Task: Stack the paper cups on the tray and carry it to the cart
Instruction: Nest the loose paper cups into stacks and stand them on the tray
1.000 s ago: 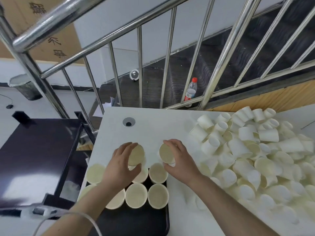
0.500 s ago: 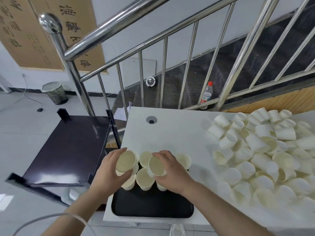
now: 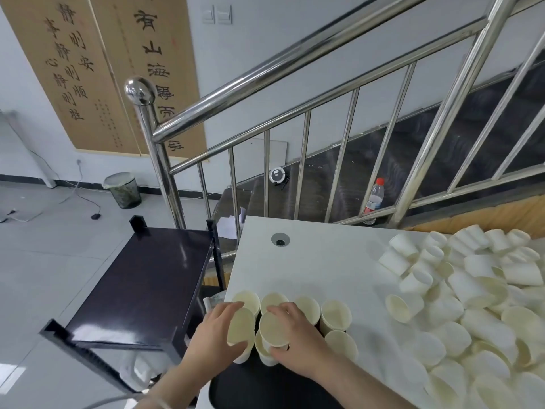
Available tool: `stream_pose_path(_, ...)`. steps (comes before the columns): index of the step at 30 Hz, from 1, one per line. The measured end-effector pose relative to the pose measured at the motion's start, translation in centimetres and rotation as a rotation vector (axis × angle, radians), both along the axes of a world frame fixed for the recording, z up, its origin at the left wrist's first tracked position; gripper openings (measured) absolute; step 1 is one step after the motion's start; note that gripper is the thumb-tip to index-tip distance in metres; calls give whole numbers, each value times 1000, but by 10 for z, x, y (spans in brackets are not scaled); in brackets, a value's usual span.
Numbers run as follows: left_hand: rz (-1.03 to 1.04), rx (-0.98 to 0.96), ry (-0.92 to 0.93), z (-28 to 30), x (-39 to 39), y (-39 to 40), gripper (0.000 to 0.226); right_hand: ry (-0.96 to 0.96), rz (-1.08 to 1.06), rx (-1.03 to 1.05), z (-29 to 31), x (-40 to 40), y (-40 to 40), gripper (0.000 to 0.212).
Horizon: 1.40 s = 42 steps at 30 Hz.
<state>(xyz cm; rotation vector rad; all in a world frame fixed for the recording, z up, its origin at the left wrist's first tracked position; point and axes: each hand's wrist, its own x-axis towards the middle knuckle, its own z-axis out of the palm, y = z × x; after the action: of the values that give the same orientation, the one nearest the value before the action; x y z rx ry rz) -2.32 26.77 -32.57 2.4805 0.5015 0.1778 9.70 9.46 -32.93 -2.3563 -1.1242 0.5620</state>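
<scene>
Two hands, left (image 3: 215, 335) and right (image 3: 298, 338), each grip a paper cup above the black tray (image 3: 265, 388) on the white table (image 3: 318, 261).

Both forearms reach forward from the bottom edge, bare and angled toward each other. The left hand (image 3: 216, 332) has its fingers curled round a cup (image 3: 241, 327), thumb low on the near side. The right hand (image 3: 298, 335), just beside it, grips another cup (image 3: 273, 330) with fingers over the far rim and thumb below. The two hands are near but apart.
</scene>
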Motion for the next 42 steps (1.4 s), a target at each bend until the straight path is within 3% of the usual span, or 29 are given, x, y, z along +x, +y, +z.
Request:
stream_pose_path(8,8,3,115,-12,4,6,76,-104,64,-83,-4,-2,3,73)
stream_pose_path(27,29,57,220,-27,5,4,72,-112,126,-143,-16,3,11,66)
stream_pose_path(37,17,91,207,-26,9,4,70,-133,149,-111,-29,8,8,56)
stream_pose_path(42,29,97,112,-20,22,0,56,-122,128,-48,-30,13,5,58)
